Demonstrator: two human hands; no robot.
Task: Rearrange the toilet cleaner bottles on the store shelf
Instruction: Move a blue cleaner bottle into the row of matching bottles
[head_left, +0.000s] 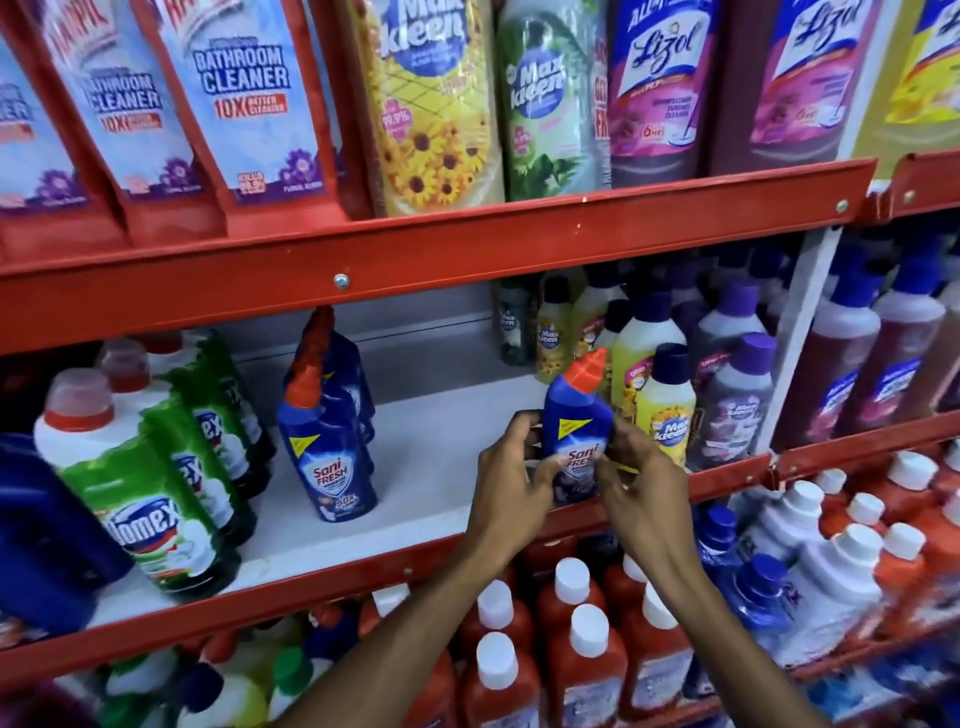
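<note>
We've got both hands — left hand (511, 467), right hand (641, 470) — clasping the upright Sani Fresh bottle (575, 423), its row (327, 431) waiting at nine o'clock, left hand nearer.

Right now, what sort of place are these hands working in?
Most likely a shop's cleaning-products aisle: red metal shelves packed with rows of identical branded bottles, like the green Domex bottles. Both hands, left and right, hold a blue Sani Fresh bottle.
</note>
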